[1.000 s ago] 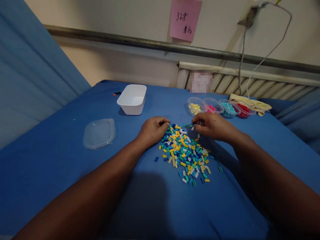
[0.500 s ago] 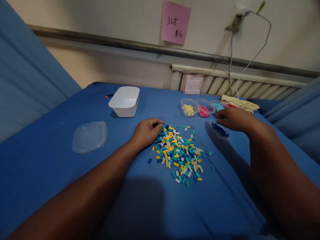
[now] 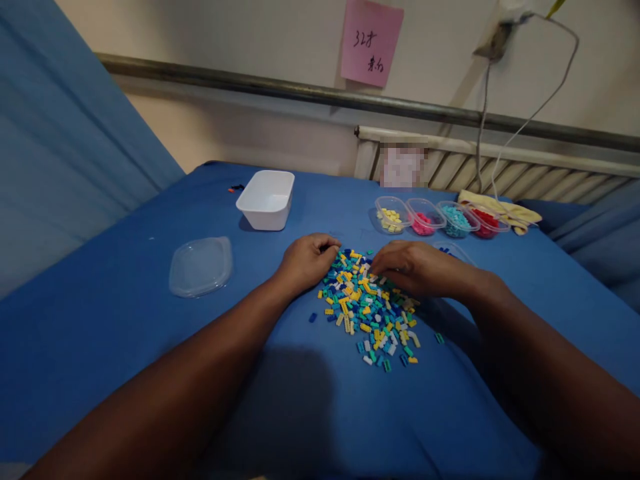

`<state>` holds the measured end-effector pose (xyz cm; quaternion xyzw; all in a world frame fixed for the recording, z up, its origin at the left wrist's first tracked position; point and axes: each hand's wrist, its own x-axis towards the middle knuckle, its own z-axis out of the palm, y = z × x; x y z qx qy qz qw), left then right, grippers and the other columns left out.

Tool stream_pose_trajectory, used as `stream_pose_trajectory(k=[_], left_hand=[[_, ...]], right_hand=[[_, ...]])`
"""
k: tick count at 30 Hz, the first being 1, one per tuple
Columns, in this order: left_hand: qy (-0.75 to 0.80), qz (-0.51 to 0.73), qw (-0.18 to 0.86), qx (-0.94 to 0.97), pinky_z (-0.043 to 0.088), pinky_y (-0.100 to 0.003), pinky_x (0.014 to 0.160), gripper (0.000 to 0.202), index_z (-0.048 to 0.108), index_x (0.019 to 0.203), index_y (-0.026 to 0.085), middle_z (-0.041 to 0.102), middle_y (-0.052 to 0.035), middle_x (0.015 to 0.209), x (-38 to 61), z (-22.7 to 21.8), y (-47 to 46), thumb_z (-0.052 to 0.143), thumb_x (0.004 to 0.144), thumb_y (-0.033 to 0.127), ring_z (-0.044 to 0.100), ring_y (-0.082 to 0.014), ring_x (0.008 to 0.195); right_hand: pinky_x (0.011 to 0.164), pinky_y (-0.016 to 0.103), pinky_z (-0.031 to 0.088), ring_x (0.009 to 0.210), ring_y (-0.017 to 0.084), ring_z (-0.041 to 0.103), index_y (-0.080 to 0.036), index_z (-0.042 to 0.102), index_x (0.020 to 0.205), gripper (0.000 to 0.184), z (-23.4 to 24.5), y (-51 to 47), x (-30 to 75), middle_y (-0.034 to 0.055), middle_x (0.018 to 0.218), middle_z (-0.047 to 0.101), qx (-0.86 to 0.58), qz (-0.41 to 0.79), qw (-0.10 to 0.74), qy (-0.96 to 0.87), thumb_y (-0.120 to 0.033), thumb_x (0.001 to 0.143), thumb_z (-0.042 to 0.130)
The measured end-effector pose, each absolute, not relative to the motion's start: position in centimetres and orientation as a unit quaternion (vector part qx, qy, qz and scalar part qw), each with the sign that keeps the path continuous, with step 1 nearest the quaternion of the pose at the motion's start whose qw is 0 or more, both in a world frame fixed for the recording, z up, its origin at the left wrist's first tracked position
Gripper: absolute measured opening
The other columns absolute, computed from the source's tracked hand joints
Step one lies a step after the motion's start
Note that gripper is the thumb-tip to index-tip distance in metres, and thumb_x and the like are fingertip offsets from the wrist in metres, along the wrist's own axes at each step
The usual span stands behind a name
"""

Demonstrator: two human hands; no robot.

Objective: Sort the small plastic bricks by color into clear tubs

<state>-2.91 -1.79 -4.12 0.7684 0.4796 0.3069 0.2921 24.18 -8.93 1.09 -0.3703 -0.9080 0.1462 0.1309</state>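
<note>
A heap of small toy building bricks (image 3: 367,320) in yellow, teal, navy, white and green lies on the blue sheet. My left hand (image 3: 309,263) rests at the heap's left edge, fingers curled and thumb against them; what they hold, if anything, is hidden. Over the heap's upper right side is my right hand (image 3: 417,267), its bent fingers somewhat apart and reaching down among the bricks. Behind that wrist, a clear tub of navy bricks (image 3: 447,251) is partly covered.
Clear tubs of yellow bricks (image 3: 391,221), pink bricks (image 3: 423,225), light blue bricks (image 3: 456,221) and red bricks (image 3: 485,223) stand in a row at the back right, by a yellow cloth (image 3: 505,208). To the left are a white bin (image 3: 267,200) and a clear lid (image 3: 201,268).
My right hand has moved left from above the tub of navy bricks to the heap. My left hand stays at the heap's edge. The view has shifted slightly left.
</note>
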Motion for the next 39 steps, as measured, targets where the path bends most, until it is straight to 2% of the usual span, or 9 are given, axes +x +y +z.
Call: stream_pose_trajectory(k=[4, 10, 13, 19, 22, 27, 30, 36, 39], left_hand=[[0.481, 0.3, 0.292, 0.77, 0.059, -0.038, 0.088, 0.028, 0.086, 0.107, 0.025, 0.087, -0.0032, 0.109, -2.8, -4.1, -1.8, 0.063, 0.096, 0.035, 0.079, -0.0253, 0.099], [0.482, 0.302, 0.284, 0.772, 0.06, -0.036, 0.087, 0.026, 0.086, 0.106, 0.025, 0.087, -0.0019, 0.107, -2.7, -4.1, -1.8, 0.063, 0.095, 0.033, 0.079, -0.0241, 0.097], [0.483, 0.304, 0.284, 0.771, 0.06, -0.037, 0.088, 0.025, 0.086, 0.106, 0.025, 0.087, -0.0022, 0.107, -2.7, -4.2, -1.8, 0.064, 0.095, 0.033, 0.079, -0.0243, 0.097], [0.482, 0.31, 0.283, 0.769, 0.06, -0.039, 0.09, 0.024, 0.087, 0.105, 0.025, 0.087, -0.0038, 0.112, -2.7, -4.4, -1.8, 0.065, 0.095, 0.032, 0.079, -0.0262, 0.101], [0.479, 0.314, 0.284, 0.769, 0.06, -0.038, 0.09, 0.024, 0.087, 0.104, 0.025, 0.087, -0.0033, 0.111, -2.6, -4.4, -1.8, 0.066, 0.095, 0.031, 0.079, -0.026, 0.102], [0.482, 0.301, 0.277, 0.775, 0.058, -0.039, 0.091, 0.024, 0.086, 0.105, 0.025, 0.086, -0.0023, 0.108, -2.6, -4.2, -1.8, 0.065, 0.095, 0.031, 0.079, -0.0258, 0.1], [0.482, 0.298, 0.273, 0.777, 0.058, -0.039, 0.092, 0.024, 0.086, 0.104, 0.026, 0.087, -0.002, 0.108, -2.6, -4.2, -1.7, 0.065, 0.095, 0.03, 0.079, -0.0256, 0.101], [0.476, 0.304, 0.269, 0.78, 0.059, -0.037, 0.091, 0.024, 0.086, 0.103, 0.026, 0.087, -0.0021, 0.108, -2.6, -4.2, -1.8, 0.064, 0.095, 0.031, 0.079, -0.0251, 0.101], [0.474, 0.305, 0.271, 0.781, 0.06, -0.037, 0.091, 0.025, 0.086, 0.104, 0.026, 0.087, -0.002, 0.108, -2.6, -4.4, -1.7, 0.064, 0.095, 0.031, 0.079, -0.025, 0.101]], right_hand=[[0.089, 0.032, 0.06, 0.098, 0.021, 0.08, -0.025, 0.085, 0.108, 0.027, 1.9, -8.8, 26.3, 0.0039, 0.107, 0.086, -0.43, 0.167, 0.102, -0.882, -0.013, 0.099, 0.062], [0.091, 0.034, 0.058, 0.102, 0.024, 0.08, -0.023, 0.084, 0.114, 0.024, -0.2, -7.4, 24.0, 0.007, 0.111, 0.086, -0.489, 0.11, 0.18, -0.846, -0.016, 0.099, 0.067], [0.091, 0.036, 0.057, 0.101, 0.026, 0.08, -0.023, 0.084, 0.115, 0.024, -0.9, -7.1, 22.3, 0.0076, 0.114, 0.086, -0.51, 0.109, 0.156, -0.839, -0.016, 0.097, 0.069], [0.079, 0.032, 0.054, 0.089, 0.023, 0.078, -0.022, 0.085, 0.109, 0.024, -0.8, -7.3, 22.2, 0.0061, 0.106, 0.086, -0.551, 0.127, 0.135, -0.814, -0.013, 0.094, 0.068], [0.082, 0.033, 0.055, 0.092, 0.024, 0.078, -0.021, 0.085, 0.11, 0.027, -0.9, -7.4, 22.4, 0.0076, 0.105, 0.085, -0.538, 0.1, 0.152, -0.823, -0.011, 0.094, 0.066], [0.096, 0.038, 0.056, 0.106, 0.027, 0.076, -0.019, 0.084, 0.115, 0.025, -1.3, -7.3, 21.3, 0.0119, 0.112, 0.083, -0.467, 0.067, 0.186, -0.862, -0.015, 0.101, 0.064], [0.094, 0.036, 0.056, 0.103, 0.026, 0.076, -0.019, 0.083, 0.109, 0.023, -1.5, -7.4, 20.7, 0.0107, 0.11, 0.083, -0.456, 0.079, 0.164, -0.871, -0.012, 0.1, 0.064], [0.089, 0.034, 0.053, 0.1, 0.025, 0.075, -0.019, 0.081, 0.117, 0.028, -1.3, -7.6, 20.5, 0.011, 0.114, 0.082, -0.487, 0.085, 0.135, -0.859, -0.01, 0.095, 0.066], [0.084, 0.032, 0.052, 0.093, 0.023, 0.074, -0.018, 0.081, 0.117, 0.031, -0.7, -7.7, 21.0, 0.0102, 0.111, 0.082, -0.492, 0.1, 0.147, -0.852, -0.009, 0.092, 0.066]])
